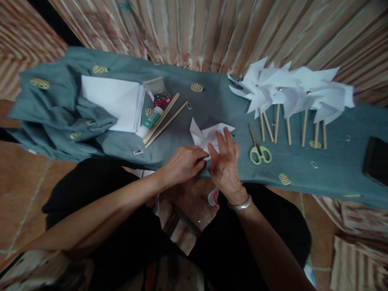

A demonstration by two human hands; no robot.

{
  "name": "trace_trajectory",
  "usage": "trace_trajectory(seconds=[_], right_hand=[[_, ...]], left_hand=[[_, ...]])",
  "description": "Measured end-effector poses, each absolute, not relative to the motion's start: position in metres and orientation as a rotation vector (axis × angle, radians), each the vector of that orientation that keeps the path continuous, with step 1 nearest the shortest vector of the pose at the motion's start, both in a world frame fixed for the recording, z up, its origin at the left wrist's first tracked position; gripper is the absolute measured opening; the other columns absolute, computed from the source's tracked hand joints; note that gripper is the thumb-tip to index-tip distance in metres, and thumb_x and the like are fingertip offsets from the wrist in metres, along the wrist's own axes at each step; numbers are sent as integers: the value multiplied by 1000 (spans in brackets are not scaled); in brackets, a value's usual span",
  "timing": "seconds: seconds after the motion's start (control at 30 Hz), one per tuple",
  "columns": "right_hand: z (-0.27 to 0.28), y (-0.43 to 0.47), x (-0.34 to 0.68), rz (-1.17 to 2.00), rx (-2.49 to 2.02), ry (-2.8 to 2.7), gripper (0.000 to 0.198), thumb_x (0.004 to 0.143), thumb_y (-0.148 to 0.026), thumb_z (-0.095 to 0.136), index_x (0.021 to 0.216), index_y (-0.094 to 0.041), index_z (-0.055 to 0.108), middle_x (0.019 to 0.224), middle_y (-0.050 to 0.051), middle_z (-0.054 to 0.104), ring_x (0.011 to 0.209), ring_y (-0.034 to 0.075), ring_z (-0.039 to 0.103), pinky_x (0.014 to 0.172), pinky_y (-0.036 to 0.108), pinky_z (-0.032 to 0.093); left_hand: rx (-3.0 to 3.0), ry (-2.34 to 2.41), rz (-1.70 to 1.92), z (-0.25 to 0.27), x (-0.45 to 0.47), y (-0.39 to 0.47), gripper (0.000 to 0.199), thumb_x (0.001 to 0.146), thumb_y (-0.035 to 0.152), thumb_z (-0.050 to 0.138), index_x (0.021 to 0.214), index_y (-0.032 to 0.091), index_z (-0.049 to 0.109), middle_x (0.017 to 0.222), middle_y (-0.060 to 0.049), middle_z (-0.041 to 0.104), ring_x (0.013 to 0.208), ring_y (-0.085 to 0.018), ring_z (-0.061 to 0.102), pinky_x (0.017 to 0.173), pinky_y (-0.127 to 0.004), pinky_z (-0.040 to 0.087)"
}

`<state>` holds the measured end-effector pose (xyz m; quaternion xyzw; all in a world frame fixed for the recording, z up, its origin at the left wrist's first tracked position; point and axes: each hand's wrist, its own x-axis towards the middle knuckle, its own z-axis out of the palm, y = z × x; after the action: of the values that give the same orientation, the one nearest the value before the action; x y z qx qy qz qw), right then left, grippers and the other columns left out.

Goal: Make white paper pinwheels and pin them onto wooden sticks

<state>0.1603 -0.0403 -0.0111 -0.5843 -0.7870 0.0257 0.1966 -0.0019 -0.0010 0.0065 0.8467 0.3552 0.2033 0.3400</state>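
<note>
A white paper pinwheel [200, 138], cut and partly folded with no stick on it, lies at the table's near edge between my hands. My left hand [186, 162] is closed, pinching its near corner. My right hand [223, 163] rests over its right side, fingers apart, with fingertips touching the paper. Some of the paper is hidden beneath these fingers. To the right lie scissors [260, 154] with green handles, blades pointing away. Left of the pinwheel are several wooden sticks [166, 124] and a green-and-white glue stick [149, 122].
An opened small box of metal pins [160, 97] stands beside a stack of white paper [113, 101]. Finished white pinwheels [291, 91] on sticks overlap at the back right. A dark phone-like object [376, 161] lies at the far right. The cloth [212, 99] is wrinkled at left.
</note>
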Motion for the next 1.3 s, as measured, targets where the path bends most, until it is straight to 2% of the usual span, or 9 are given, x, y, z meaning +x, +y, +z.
trace_trajectory(seconds=[0.17, 0.33, 0.63, 0.77, 0.93, 1.13, 1.3], right_hand=[[-11, -41, 168, 101, -1682, -2159, 38, 84, -12, 42, 118, -21, 56, 153, 10, 28, 146, 32, 10, 106, 57, 28], [-13, -41, 171, 77, -1650, -2140, 35, 87, -14, 42, 118, -21, 57, 152, 10, 30, 146, 31, 12, 105, 55, 31], [-10, -42, 168, 80, -1664, -2169, 41, 83, -9, 43, 121, -19, 55, 154, 12, 28, 147, 31, 11, 107, 54, 26], [-13, -41, 166, 74, -1679, -2186, 42, 85, -10, 41, 124, -22, 52, 155, 11, 28, 147, 30, 10, 108, 55, 24], [-12, -40, 163, 22, -1664, -2237, 37, 88, -12, 39, 121, -16, 53, 153, 16, 30, 147, 31, 9, 109, 57, 24], [-11, -37, 159, 98, -1631, -2229, 38, 87, -12, 39, 122, -17, 52, 150, 14, 36, 148, 28, 11, 110, 56, 25], [-8, -37, 159, 83, -1636, -2258, 36, 85, -11, 40, 118, -14, 54, 148, 17, 38, 147, 28, 11, 110, 55, 25]], left_hand=[[2206, 914, 516, 6, -3, 0, 23, 84, 14, 52, 98, 16, 70, 100, -8, 73, 89, -20, 69, 81, -30, 53], [2201, 921, 535, 2, -3, 1, 23, 84, 15, 52, 98, 17, 70, 98, -7, 73, 88, -20, 70, 80, -29, 53], [2197, 915, 529, 2, -3, 1, 24, 84, 15, 51, 98, 16, 70, 96, -7, 73, 86, -19, 69, 79, -28, 53], [2193, 917, 526, 3, -3, 1, 23, 84, 15, 52, 98, 17, 71, 96, -7, 73, 86, -19, 69, 81, -30, 53], [2177, 916, 528, 4, -3, 2, 23, 83, 13, 52, 96, 18, 71, 93, -6, 73, 85, -18, 69, 80, -29, 53], [2133, 917, 528, 5, -2, 1, 25, 83, 13, 52, 99, 16, 71, 97, -7, 74, 87, -19, 70, 79, -29, 53], [2079, 917, 565, 11, -5, 4, 22, 85, 14, 53, 96, 16, 72, 92, -7, 75, 83, -17, 69, 75, -26, 51]])
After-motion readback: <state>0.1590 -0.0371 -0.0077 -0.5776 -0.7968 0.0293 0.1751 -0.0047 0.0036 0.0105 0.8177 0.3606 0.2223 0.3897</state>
